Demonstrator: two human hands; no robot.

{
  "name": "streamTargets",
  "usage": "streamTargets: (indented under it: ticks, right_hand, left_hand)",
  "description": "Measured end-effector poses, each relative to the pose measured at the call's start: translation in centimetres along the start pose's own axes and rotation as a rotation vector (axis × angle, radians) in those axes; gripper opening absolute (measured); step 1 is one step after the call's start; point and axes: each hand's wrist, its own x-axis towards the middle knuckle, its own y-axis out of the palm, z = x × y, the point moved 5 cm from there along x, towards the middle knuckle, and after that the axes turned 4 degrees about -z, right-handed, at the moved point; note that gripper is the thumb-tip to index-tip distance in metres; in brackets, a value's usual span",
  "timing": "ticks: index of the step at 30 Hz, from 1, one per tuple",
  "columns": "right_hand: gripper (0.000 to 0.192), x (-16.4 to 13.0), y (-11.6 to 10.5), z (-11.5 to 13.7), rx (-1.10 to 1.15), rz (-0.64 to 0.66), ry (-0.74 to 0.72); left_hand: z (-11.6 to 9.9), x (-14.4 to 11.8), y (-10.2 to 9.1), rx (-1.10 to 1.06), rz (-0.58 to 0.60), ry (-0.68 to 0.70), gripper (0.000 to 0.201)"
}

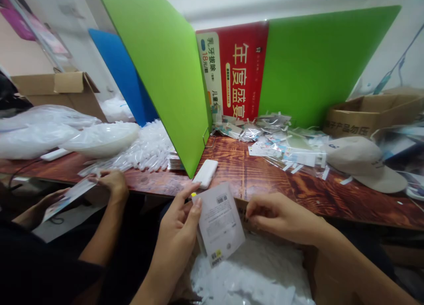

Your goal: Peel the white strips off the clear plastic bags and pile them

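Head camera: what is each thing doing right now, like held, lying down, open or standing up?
Printed packet: upright, pinched by the left hand.
Right hand: fingertips at the packet's right edge.
White case: lying flat on the table.
Cap: resting on the table.
Cardboard box: open.
Green divider: standing.

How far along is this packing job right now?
Done: a pile of sealed packets lies on the table. In hand: the left hand holds a printed card; the right hand reaches beside it. Left: a box of white pieces remains.
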Motion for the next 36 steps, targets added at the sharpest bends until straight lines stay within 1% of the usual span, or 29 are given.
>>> streamTargets:
  ticks: [2,3,5,7,8,9,11,13,14,17,20,26,30,34,36]
  right_hand:
    - [0.017,0.0,-0.1,0.0,-0.037,0.03,-0.014]
    - [0.018,0.2,-0.2,-0.2,-0.038,0.014,-0.011]
    - [0.02,0.5,-0.7,-0.6,0.02,-0.086,0.017]
    - [0.026,0.8,-0.9,-1.2,0.17,-0.172,0.069]
    - [0.03,0.9,-0.8,-1.5,0.26,-0.184,0.101]
    - [0.032,1.0,-0.6,-1.8,0.355,-0.178,0.13]
    - [0.03,1.2,-0.1,-2.1,0.542,-0.145,0.167]
    - [0.026,1.3,0.1,-2.1,0.704,-0.146,0.156]
    - [0.023,1.3,0.0,-2.0,0.773,-0.153,0.143]
    - [0.013,1.3,-0.4,-1.9,0.885,-0.178,0.108]
    - [0.008,1.2,-0.8,-1.9,0.892,-0.181,0.104]
    - [0.012,1.2,-1.3,-2.0,0.842,-0.169,0.094]
    - [0.015,1.2,-1.4,-1.8,0.848,-0.143,0.071]
    - [0.009,1.0,-1.3,-1.5,0.742,-0.155,0.055]
    - [0.013,0.9,-1.2,-1.4,0.727,-0.131,0.041]
  left_hand:
    - [-0.1,0.0,0.0,0.027,-0.004,0.012,0.063]
    - [0.0,0.0,0.1,0.024,0.018,0.007,0.063]
    - [0.2,-0.1,0.6,-0.012,0.092,-0.025,0.061]
    - [0.4,-0.1,1.1,-0.063,0.167,-0.065,0.057]
    - [0.5,-0.2,1.3,-0.085,0.2,-0.084,0.056]
    - [0.6,-0.2,1.5,-0.106,0.229,-0.103,0.054]
    - [0.6,-0.3,1.8,-0.153,0.271,-0.143,0.053]
    - [0.5,-0.3,2.0,-0.216,0.272,-0.192,0.049]
    - [0.4,-0.3,2.1,-0.254,0.253,-0.221,0.046]
    - [0.3,-0.3,2.2,-0.335,0.185,-0.296,0.036]
    - [0.3,-0.2,2.2,-0.337,0.184,-0.297,0.027]
    - [0.8,-0.1,1.6,-0.293,0.219,-0.261,0.016]
    - [1.2,0.0,1.4,-0.266,0.235,-0.239,0.016]
    - [1.5,0.2,1.5,-0.273,0.228,-0.203,0.017]
    - [1.4,0.1,1.5,-0.281,0.212,-0.193,0.018]
